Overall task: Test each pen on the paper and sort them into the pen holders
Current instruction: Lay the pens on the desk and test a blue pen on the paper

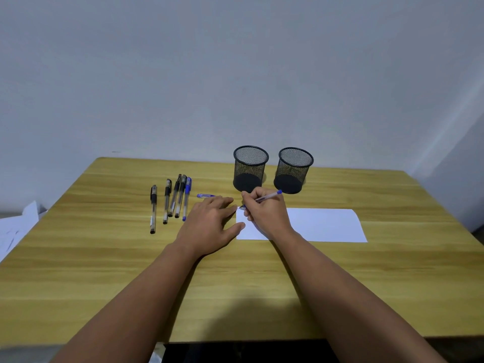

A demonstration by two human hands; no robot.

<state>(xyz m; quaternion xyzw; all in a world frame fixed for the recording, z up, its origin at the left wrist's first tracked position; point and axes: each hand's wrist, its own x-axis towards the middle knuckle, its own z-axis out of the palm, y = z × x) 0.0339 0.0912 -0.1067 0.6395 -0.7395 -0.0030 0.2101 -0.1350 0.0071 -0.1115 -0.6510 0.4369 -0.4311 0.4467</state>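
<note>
My right hand [264, 213] grips a blue pen [269, 196] in a writing hold, its tip at the top left corner of the white paper [324, 225]. My left hand [212, 224] lies flat on the table, fingers straight, its fingertips and thumb touching the paper's left edge. A blue pen cap [204, 195] lies just beyond the left fingers. Several capped pens [172, 200], black and blue, lie in a row to the left. Two black mesh pen holders [250, 167] [293, 169] stand behind the hands; both look empty.
The wooden table [131, 271] ends at a pale wall behind the holders. Loose white sheets [18, 226] lie off the table's left side. A dark gap shows below the table's front edge.
</note>
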